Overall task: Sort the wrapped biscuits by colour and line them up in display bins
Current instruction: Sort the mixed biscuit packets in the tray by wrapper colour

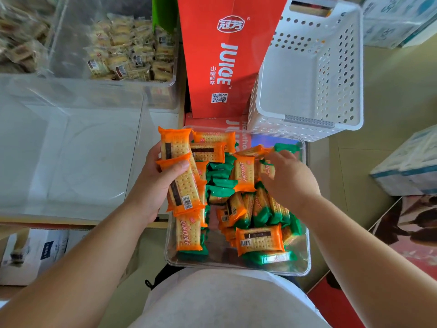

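Observation:
A clear plastic tray (305,261) on my lap holds a jumble of orange-wrapped biscuits (259,240) and green-wrapped biscuits (222,183). My left hand (153,183) grips a stack of orange packs (181,176) over the tray's left edge, thumb across the top one. My right hand (288,176) reaches down into the pile at the tray's right side, fingers curled round an orange pack (267,170). A large empty clear display bin (71,147) lies to the left. An empty white perforated basket (307,74) stands behind the tray on the right.
A red juice carton (220,55) stands upright behind the tray. Another clear bin (132,53) at the back left holds pale wrapped snacks. Boxes (406,164) lie on the floor to the right, and a cardboard box (33,254) sits at the lower left.

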Tool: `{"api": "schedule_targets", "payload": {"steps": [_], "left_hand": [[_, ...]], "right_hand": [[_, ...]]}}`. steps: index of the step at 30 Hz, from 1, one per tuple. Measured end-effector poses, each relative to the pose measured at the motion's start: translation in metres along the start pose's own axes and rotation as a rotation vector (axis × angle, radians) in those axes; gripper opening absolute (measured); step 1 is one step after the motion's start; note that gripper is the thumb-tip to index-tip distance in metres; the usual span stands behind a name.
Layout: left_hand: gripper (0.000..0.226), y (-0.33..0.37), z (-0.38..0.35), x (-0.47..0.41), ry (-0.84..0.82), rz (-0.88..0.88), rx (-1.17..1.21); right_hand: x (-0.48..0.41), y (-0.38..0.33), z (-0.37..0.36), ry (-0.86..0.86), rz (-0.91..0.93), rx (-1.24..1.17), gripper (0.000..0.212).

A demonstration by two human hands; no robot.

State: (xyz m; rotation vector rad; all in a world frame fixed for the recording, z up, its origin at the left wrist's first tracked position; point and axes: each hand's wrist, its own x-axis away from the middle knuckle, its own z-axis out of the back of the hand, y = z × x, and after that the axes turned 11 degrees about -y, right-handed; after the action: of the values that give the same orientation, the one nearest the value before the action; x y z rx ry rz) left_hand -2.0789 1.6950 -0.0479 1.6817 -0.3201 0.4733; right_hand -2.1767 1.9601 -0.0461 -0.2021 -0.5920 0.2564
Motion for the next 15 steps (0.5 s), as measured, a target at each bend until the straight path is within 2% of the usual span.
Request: {"api": "schedule_targets", "payload": {"steps": [1, 3, 6, 9, 15], "left_hand": [[0.061, 0.000, 0.000, 0.000, 0.000, -0.001, 0.002], [0.058, 0.000, -0.001, 0.000, -0.001, -0.010, 0.006], [0.058, 0.000, -0.001, 0.000, -0.006, -0.014, 0.004], [0.060, -0.001, -0.001, 0.000, -0.018, -0.019, -0.002], [0.065, -0.001, -0.002, 0.001, -0.009, -0.024, -0.012]], "right_hand": [[0.007, 0.001, -0.001, -0.008, -0.009, 0.178, 0.040], [0.018, 0.003, -0.003, -0.053, -0.046, 0.465, 0.051], [0.027, 0.006, -0.016, -0.147, -0.080, 0.612, 0.079], [0.024, 0.003, -0.031, -0.182, -0.081, 0.648, 0.088], [0.024, -0.004, -0.033, -0.173, -0.024, 0.471, 0.064]]}}
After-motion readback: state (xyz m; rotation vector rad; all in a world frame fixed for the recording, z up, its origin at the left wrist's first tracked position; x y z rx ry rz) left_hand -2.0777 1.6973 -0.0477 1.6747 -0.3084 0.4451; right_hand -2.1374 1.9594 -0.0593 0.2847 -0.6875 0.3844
